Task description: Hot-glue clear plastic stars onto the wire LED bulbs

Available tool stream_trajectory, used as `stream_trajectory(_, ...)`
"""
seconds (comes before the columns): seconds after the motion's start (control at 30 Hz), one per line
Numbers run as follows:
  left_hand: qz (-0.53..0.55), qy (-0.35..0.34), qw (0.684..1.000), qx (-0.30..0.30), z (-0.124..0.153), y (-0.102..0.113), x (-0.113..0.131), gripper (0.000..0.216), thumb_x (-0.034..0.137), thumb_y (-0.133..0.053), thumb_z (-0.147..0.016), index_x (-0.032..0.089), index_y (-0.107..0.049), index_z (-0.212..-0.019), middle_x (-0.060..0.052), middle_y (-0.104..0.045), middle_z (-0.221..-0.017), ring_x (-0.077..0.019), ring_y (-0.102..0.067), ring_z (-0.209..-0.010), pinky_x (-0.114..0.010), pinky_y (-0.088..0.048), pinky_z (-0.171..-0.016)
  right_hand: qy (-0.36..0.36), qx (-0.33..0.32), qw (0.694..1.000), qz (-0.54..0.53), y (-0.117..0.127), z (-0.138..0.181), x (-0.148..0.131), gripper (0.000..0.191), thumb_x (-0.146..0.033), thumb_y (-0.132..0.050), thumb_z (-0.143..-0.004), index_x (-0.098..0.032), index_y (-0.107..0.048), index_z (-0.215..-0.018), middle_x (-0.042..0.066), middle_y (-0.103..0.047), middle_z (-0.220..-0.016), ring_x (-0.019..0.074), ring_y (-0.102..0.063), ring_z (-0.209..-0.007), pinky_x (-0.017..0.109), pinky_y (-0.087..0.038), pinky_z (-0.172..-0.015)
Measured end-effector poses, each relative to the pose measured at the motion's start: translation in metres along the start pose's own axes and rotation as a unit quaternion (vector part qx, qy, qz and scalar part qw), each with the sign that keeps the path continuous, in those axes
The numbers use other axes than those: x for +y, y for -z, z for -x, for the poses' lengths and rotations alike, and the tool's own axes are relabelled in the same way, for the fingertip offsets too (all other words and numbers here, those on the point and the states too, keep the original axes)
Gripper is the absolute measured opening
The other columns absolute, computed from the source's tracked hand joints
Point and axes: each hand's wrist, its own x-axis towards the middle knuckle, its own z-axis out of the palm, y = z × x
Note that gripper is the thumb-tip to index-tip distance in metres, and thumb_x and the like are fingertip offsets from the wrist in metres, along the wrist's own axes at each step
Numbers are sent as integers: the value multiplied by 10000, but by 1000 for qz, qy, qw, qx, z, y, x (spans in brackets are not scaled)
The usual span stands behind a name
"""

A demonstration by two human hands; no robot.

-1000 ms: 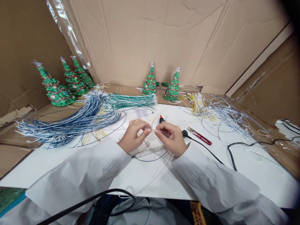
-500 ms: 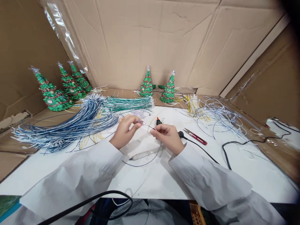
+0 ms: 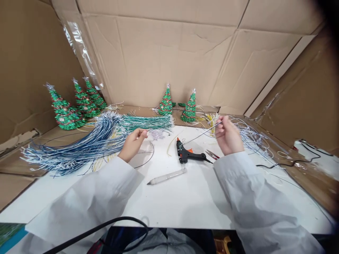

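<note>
My right hand is raised on the right, its fingertips pinching a thin dark wire that slants down to the left. My left hand is closed in a pinch beside the bundle of blue and white wires; whatever its fingertips hold is too small to make out. A loose dark wire curves over the table just right of that hand. Between the hands lies a black glue gun with an orange tip. Nearer me is a clear pen-like tool with a dark point.
Several small decorated Christmas trees stand along the cardboard wall. Green wires and clear star-like pieces lie behind my left hand. Red-handled snips, tangled pale wires and a black cord are on the right.
My hands, close together before, have moved apart. My right hand has gone right and up with the wire, uncovering the glue gun. My left hand has shifted slightly left.
</note>
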Motion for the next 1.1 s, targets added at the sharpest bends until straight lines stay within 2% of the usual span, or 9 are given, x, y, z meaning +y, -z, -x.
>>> stream_trajectory(0.1,-70,-5,998,8,-2,0,-5,256,391,-476,-800,177,-592,-877,-64,-656,-906,-197,-587,-822,-311,-445,-755,74,81,994,-4,23,-22,-1,93,-229,-619,-797,-178,-568,-739,5,-605,-823,64,-619,-791,162,-524,-746)
stream_trajectory(0.2,-173,-24,984,-27,-2,-1,-7,222,346,-490,-779,179,-627,-827,-66,-670,-838,-228,-586,-821,-336,-429,-729,23,86,996,23,36,-28,5,188,-166,-647,-756,-195,-490,-657,-9,-580,-751,96,-634,-831,246,-510,-864)
stream_trajectory(0.37,-293,-34,954,-53,5,-11,-7,266,411,-522,-773,186,-661,-755,-93,-683,-865,-298,-542,-916,-422,-352,-784,-121,-96,961,231,29,-5,7,260,-289,-707,-676,-208,-622,-908,44,-655,-972,181,-621,-958,364,-483,-894)
stream_trajectory(0.47,-315,-70,945,-50,6,-20,-9,298,427,-503,-799,184,-662,-863,-107,-672,-913,-306,-518,-959,-451,-318,-808,-153,-246,855,429,13,15,6,498,-354,-741,-618,-214,-613,-1078,103,-613,-1168,266,-547,-1102,426,-434,-914)
stream_trajectory(0.57,-329,-95,939,-40,1,-28,-10,333,413,-473,-824,178,-637,-994,-129,-649,-1012,-320,-494,-1025,-467,-304,-815,-122,-305,715,617,0,31,12,728,-312,-791,-517,-154,-558,-1189,170,-553,-1234,336,-498,-1141,428,-413,-897)
stream_trajectory(0.7,-349,-84,933,-36,-10,-37,-10,295,388,-508,-799,169,-655,-931,-138,-640,-998,-334,-500,-1018,-461,-308,-801,-62,-350,605,713,-8,40,26,532,-279,-746,-560,-126,-618,-1053,142,-624,-1009,293,-577,-934,346,-429,-748)
stream_trajectory(0.83,-349,-88,932,-28,-17,-39,-12,212,349,-518,-792,177,-642,-798,-114,-652,-918,-315,-517,-980,-437,-314,-792,-8,-364,594,717,-6,39,37,176,-249,-659,-654,-170,-642,-810,66,-605,-800,204,-558,-740,277,-380,-633)
stream_trajectory(1.0,-243,-78,966,-40,-13,-33,-11,126,301,-563,-748,190,-607,-790,-64,-672,-877,-264,-561,-919,-393,-369,-802,16,-343,636,691,-4,39,42,224,-210,-621,-698,-145,-634,-912,117,-553,-1015,193,-560,-811,278,-406,-685)
stream_trajectory(1.1,-145,-60,986,-56,-5,-28,-7,158,329,-591,-723,193,-594,-802,-34,-666,-817,-207,-596,-802,-326,-429,-741,-12,-326,671,666,-7,40,42,206,-221,-596,-729,-138,-623,-916,110,-598,-962,198,-570,-805,290,-413,-693)
